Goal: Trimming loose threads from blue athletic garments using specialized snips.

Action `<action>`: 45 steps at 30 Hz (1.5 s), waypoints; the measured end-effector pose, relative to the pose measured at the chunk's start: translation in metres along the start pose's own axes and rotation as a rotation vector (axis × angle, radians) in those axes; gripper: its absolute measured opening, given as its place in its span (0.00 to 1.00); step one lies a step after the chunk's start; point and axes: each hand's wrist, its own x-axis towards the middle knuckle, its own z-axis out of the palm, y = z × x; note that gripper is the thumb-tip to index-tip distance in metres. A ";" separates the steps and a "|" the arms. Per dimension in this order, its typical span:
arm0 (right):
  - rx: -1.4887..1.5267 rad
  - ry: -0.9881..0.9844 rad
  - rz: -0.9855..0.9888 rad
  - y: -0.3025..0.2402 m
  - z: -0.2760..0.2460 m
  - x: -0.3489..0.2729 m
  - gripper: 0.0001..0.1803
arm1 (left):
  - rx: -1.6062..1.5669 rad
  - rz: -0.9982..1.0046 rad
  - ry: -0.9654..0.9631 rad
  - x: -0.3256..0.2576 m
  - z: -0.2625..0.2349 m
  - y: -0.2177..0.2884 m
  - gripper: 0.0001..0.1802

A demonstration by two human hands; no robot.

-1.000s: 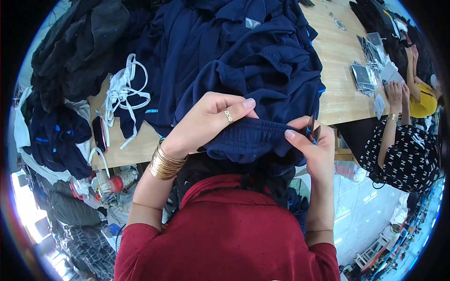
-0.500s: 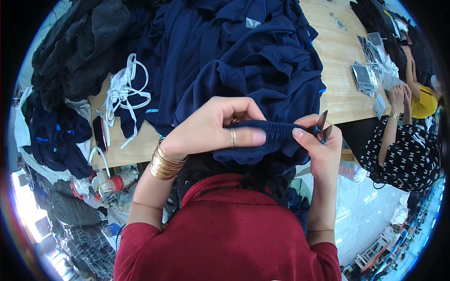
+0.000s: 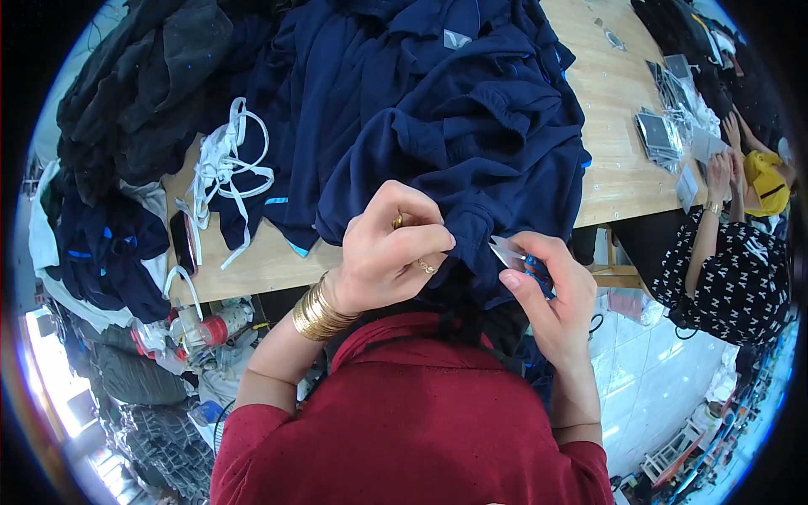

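A heap of navy garments (image 3: 370, 93) spreads over the table in front of me, one with a small pale patch. At its near side, gathered navy fabric of a garment (image 3: 471, 231) hangs over the table edge. My left hand (image 3: 391, 252), wearing a ring and gold bangles, is closed with thumb and forefinger pinched at that fabric's left side; what lies inside the fist is hidden. Gripped in my right hand (image 3: 551, 290) are small thread snips (image 3: 509, 253) with metal blades and a blue part, their tips beside the fabric.
White straps (image 3: 227, 164) and a phone (image 3: 181, 242) lie left of the heap, beside dark clothing (image 3: 139, 84). To the right are packets of grey tags (image 3: 658, 135) on the table (image 3: 610, 160). Two co-workers' hands (image 3: 721, 172) handle things at the far right.
My left hand has turned from stretching the gathered band to a closed pinch. My right hand has let go of the band, and the snips now point left toward the fabric.
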 end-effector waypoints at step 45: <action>-0.372 -0.102 -0.173 -0.014 -0.015 0.003 0.13 | -0.006 0.056 -0.118 0.000 -0.004 0.003 0.12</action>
